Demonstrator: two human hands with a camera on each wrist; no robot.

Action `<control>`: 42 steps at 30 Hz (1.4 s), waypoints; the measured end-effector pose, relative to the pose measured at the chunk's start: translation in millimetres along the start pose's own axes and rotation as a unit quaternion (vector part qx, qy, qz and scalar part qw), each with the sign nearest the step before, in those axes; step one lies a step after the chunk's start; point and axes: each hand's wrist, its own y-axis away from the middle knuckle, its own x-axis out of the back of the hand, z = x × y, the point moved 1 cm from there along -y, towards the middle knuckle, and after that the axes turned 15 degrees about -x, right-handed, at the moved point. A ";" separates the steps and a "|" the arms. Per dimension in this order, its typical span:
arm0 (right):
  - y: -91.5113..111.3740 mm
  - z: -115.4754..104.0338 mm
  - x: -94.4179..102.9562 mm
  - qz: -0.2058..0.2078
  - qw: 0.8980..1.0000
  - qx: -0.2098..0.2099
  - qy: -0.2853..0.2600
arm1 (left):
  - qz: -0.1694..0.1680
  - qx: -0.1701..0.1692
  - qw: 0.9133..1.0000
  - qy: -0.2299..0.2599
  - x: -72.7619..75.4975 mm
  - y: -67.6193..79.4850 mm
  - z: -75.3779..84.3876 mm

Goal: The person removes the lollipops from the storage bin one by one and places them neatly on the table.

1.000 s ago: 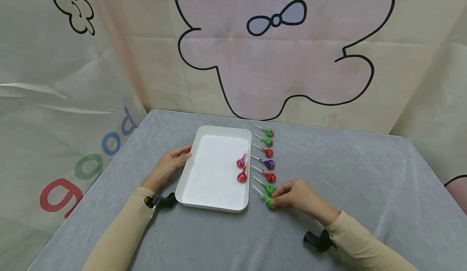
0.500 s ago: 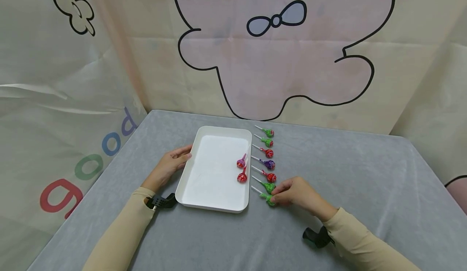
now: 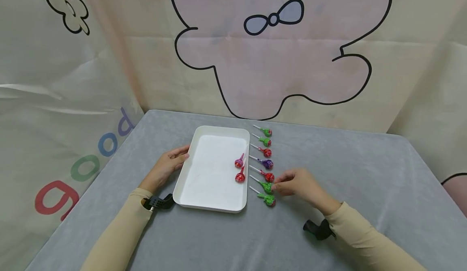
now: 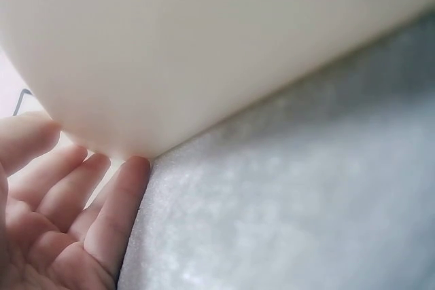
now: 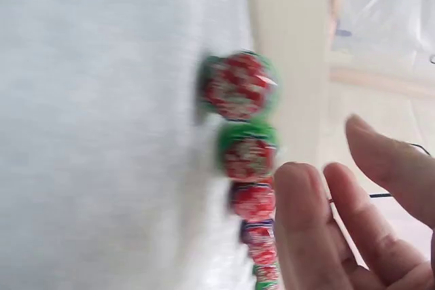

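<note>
A white tray (image 3: 208, 181) lies on the table, and my left hand (image 3: 166, 167) touches its left side. In the left wrist view the fingertips (image 4: 136, 168) meet the tray's outer wall. Inside the tray, near its right wall, are a pink-purple lollipop (image 3: 238, 163) and a red lollipop (image 3: 239, 177). My right hand (image 3: 300, 186) hovers at the heads of two green lollipops, the nearest one (image 3: 269, 200) and the one behind it (image 3: 266, 187). In the right wrist view its thumb and fingers (image 5: 299, 202) stand apart with nothing between them.
Beyond the two green lollipops, the row continues with a red one (image 3: 268, 177), a purple one (image 3: 268, 164), another red one (image 3: 267, 152) and two more green ones, sticks toward the tray. A grey cloth covers the table (image 3: 346, 161); a printed curtain (image 3: 310, 72) hangs behind it.
My right hand has let go of the nearest green lollipop and moved slightly away from me, up to the one behind it. My left hand stays at the tray.
</note>
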 end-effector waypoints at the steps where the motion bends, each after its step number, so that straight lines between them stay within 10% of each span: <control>1: -0.4 -4.2 0.6 0.002 1.000 0.002 -0.009 | 0.001 0.000 1.000 -0.002 0.9 0.7 -0.2; 20: -36.1 -79.5 -23.2 -0.077 0.987 0.002 -0.141 | 0.006 0.002 1.000 0.001 2.5 0.6 -1.7; 42: -54.0 -97.0 -50.6 -0.010 0.991 -0.080 -0.102 | -0.003 -0.008 1.000 0.000 0.7 1.7 1.4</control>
